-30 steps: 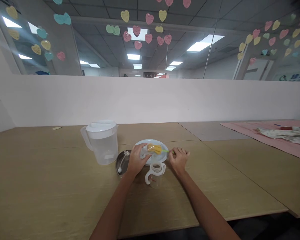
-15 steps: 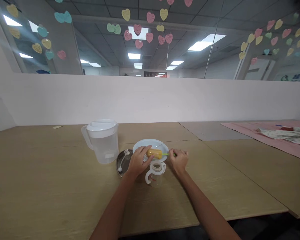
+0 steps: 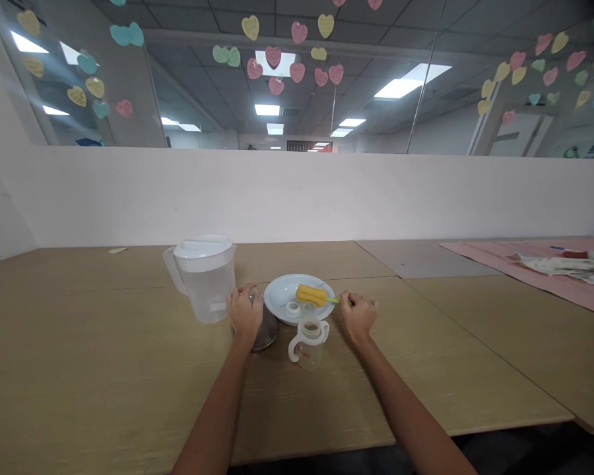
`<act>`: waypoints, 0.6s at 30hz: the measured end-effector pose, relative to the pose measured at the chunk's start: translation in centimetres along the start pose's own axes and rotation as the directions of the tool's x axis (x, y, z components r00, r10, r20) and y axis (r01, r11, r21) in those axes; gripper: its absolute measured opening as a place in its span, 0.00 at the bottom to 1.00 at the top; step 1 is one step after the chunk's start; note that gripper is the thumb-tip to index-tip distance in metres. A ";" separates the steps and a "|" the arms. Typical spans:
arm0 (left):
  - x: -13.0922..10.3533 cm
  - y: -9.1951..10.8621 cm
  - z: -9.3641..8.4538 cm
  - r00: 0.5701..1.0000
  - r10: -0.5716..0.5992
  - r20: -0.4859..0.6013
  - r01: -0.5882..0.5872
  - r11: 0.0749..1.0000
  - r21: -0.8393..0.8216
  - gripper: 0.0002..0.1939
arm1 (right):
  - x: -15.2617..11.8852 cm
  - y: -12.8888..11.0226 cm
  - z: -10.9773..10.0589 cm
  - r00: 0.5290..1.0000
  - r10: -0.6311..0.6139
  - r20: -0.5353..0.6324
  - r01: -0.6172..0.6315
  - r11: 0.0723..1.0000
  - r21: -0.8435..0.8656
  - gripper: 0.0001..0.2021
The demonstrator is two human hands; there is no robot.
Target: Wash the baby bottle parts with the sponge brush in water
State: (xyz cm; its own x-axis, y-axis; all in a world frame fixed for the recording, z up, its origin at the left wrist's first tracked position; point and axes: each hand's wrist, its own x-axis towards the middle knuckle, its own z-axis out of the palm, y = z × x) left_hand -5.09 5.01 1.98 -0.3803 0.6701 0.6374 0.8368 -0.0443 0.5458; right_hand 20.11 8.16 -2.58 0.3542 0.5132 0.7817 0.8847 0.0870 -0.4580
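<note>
Head view, going from the left: a clear lidded pitcher (image 3: 205, 277) stands toward the far middle of the table (image 3: 103, 369), upright and apparently partly filled. Just to its right the left hand (image 3: 245, 311) rests over a shallow dark metal dish (image 3: 266, 333), fingers curled down on its rim; whether they truly grip it I cannot tell. The dish looks stiff, light and smooth, so it would be best taken by the rim. Next comes a white plate (image 3: 282, 293) holding a small white ring (image 3: 292, 307) and the yellow sponge head of a bottle brush (image 3: 311, 295). In front of the plate, nearer the person, stands a clear baby bottle (image 3: 309, 342) with white loop handles, open at the top; it seems light, rigid and easily tipped, and the handles are the sure hold. The right hand (image 3: 359, 315) has its fingers closed on the brush's thin green handle. The sponge is soft and the handle slim and probably flexible.

Half a second ago the left hand was at the brush head over the plate; it has since moved left onto the dish, and the ring now lies on the plate.
</note>
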 end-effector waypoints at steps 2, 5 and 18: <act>0.0 -0.4 0.3 0.998 -0.028 0.058 0.021 0.993 0.114 0.17 | 0.0 0.0 0.0 1.000 -0.001 0.021 0.001 0.999 -0.033 0.22; -0.2 -0.5 0.4 0.994 -0.055 0.090 0.037 0.981 0.189 0.18 | 0.1 -0.1 -0.1 0.998 -0.031 0.062 0.037 0.996 -0.083 0.21; -0.2 0.3 0.1 0.942 -0.186 0.280 0.123 0.966 0.228 0.26 | 0.3 -0.4 -0.7 0.981 -0.026 0.193 0.033 0.999 -0.032 0.11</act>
State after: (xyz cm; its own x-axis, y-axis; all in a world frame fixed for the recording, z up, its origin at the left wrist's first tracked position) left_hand -4.76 4.93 1.95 -0.4036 0.8470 0.3459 0.8509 0.2087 0.4820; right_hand 20.03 7.70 -1.87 0.2660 0.6658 0.6971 0.9052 0.0760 -0.4180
